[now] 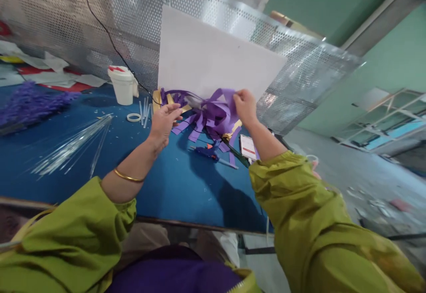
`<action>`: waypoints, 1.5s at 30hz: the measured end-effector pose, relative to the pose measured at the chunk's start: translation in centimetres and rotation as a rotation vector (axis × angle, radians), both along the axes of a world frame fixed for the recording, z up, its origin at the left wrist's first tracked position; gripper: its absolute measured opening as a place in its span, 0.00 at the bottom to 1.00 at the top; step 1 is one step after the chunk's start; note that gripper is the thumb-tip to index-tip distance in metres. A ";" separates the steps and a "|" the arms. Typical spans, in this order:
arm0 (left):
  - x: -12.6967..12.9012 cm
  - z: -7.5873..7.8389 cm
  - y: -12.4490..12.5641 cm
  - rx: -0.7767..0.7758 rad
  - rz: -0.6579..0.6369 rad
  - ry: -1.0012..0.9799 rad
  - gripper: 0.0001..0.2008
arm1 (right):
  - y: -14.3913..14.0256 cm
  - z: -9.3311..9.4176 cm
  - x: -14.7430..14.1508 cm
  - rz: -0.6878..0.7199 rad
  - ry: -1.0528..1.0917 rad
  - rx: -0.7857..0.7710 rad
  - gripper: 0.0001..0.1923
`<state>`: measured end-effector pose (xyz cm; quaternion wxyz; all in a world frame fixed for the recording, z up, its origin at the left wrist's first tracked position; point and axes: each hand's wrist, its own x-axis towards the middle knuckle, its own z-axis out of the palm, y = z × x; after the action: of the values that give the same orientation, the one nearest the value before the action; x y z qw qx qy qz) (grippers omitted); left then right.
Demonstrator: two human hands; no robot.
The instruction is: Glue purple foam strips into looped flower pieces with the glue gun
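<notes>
A bunch of looped purple ribbon (218,115) lies toward the back of the blue table, its cut tails spread to the left and front. My right hand (245,105) pinches one loop at the upper right of the bunch. To the left, my left hand (165,123) is held over the table with its fingers stretched out and nothing visible in them. More purple pieces and tan strips (156,100) lie behind that hand. Just in front of the ribbon rests a blue glue gun (207,152), with a glue stick (228,164) by it.
A white board (213,53) leans on perforated metal sheeting at the back. On the table are a white bucket (122,87), a tape roll (133,117), clear glue sticks (145,112), thin clear strands (75,144), purple foliage (31,102) and a phone (248,146). A black cable (109,36) hangs down.
</notes>
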<state>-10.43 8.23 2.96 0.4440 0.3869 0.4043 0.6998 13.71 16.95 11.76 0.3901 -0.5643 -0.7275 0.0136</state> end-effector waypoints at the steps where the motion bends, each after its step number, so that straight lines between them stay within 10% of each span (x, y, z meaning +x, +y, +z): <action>1: 0.1 0.0 -0.1 0.059 0.054 0.105 0.16 | -1.0 0.8 0.3 0.030 0.019 0.032 0.09; 5: 0.7 1.6 -2.2 0.442 0.116 0.558 0.20 | -7.8 2.7 -0.4 0.274 -0.061 0.003 0.04; 9: 1.1 3.2 -6.6 0.642 -0.275 0.858 0.22 | -17.4 2.1 -2.5 0.435 -0.642 -0.048 0.08; 11: 1.0 2.5 -8.8 0.619 -0.446 1.072 0.14 | -21.6 0.3 -3.2 0.386 -0.768 0.011 0.11; 15: -0.1 -1.5 -12.3 0.569 -0.318 1.440 0.08 | -26.4 -5.9 -2.9 0.328 -0.826 0.194 0.19; 19: -1.4 -5.3 -14.2 0.537 -0.074 1.660 0.15 | -27.3 -12.5 -1.7 0.232 -0.717 0.292 0.18; 23: -2.1 -6.7 -14.7 0.526 -0.098 1.691 0.17 | -26.9 -15.0 -1.1 0.191 -0.650 0.239 0.18; 29: -2.5 -6.1 -13.9 0.400 -0.010 1.641 0.18 | -24.1 -10.0 0.6 0.141 -0.548 0.024 0.14; 36: -3.3 -6.1 -13.8 0.196 0.602 1.177 0.34 | -11.1 -0.6 1.0 0.338 0.220 -0.549 0.07; 41: -2.9 -6.3 -14.1 0.244 0.585 1.134 0.33 | 1.0 2.1 -1.1 0.103 0.972 -0.196 0.06; 45: -3.0 -6.8 -13.5 0.208 0.488 1.214 0.28 | 5.6 3.5 -1.3 0.067 0.966 -0.078 0.09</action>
<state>-13.42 -5.30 -3.86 -0.0736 0.6506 0.5893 0.4733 12.46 22.52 15.25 0.6610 -0.4838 -0.4801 0.3138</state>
